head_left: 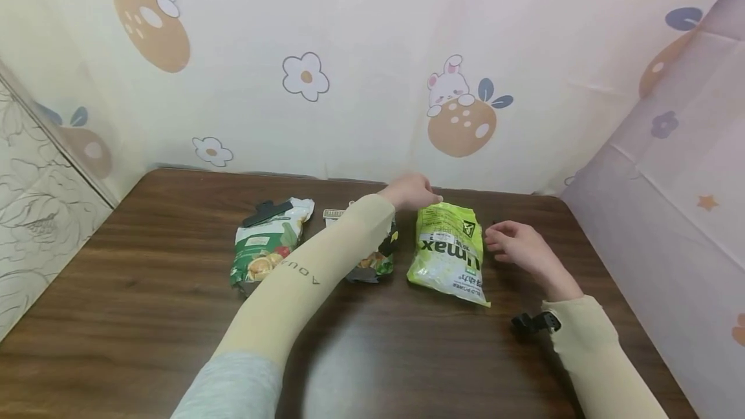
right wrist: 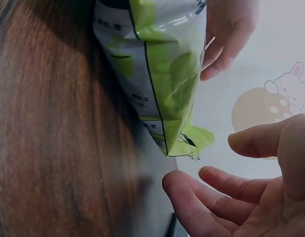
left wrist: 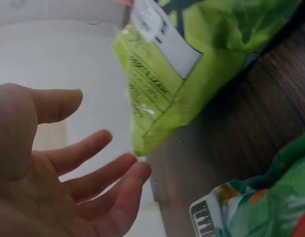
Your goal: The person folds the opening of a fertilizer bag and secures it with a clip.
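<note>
A yellow-green and white plastic bag (head_left: 447,252), printed "Umax", lies on the dark wooden table. My left hand (head_left: 412,191) is at its far left corner, fingers loosely bent and thumb apart. In the left wrist view, the fingertips (left wrist: 137,170) come close to the bag's corner; whether they touch it I cannot tell. Right of the bag hovers my right hand (head_left: 522,249), its thumb and fingers spread with a gap between them. Seen from the right wrist, those fingers (right wrist: 216,202) stand near a corner of the green bag (right wrist: 167,84) and hold nothing.
To the left lies a green and white packet (head_left: 264,244) with food pictures and a black strip on it. Another packet (head_left: 372,264) is partly hidden under my left forearm. A patterned cloth (head_left: 372,70) hangs behind the wooden table (head_left: 145,315).
</note>
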{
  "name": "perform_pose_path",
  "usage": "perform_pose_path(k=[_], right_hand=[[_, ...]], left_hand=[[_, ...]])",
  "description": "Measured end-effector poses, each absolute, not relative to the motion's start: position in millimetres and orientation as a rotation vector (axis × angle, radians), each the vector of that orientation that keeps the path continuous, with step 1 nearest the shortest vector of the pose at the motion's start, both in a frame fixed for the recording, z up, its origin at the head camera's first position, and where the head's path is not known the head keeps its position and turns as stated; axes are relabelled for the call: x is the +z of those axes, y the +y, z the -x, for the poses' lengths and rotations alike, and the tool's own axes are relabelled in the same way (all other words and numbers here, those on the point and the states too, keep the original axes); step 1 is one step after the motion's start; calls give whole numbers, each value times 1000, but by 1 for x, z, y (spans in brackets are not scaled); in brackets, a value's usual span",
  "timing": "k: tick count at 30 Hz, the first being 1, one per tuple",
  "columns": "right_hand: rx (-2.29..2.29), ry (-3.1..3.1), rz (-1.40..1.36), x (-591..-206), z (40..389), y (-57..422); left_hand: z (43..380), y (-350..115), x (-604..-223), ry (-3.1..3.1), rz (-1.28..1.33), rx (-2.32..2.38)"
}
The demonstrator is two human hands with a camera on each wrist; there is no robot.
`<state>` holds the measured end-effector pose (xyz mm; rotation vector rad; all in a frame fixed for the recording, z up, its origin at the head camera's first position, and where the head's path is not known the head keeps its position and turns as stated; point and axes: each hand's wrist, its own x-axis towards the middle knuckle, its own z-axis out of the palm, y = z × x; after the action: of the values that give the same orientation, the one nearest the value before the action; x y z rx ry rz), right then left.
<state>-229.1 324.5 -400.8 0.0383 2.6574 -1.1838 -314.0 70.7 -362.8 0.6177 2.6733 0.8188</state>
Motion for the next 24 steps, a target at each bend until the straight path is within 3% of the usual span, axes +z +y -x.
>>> perform_pose_path(k=[24], right_hand=[[-1234,2647,-25,-417,230,324]], left_hand=[[327,80,-374,2603,-576,846]])
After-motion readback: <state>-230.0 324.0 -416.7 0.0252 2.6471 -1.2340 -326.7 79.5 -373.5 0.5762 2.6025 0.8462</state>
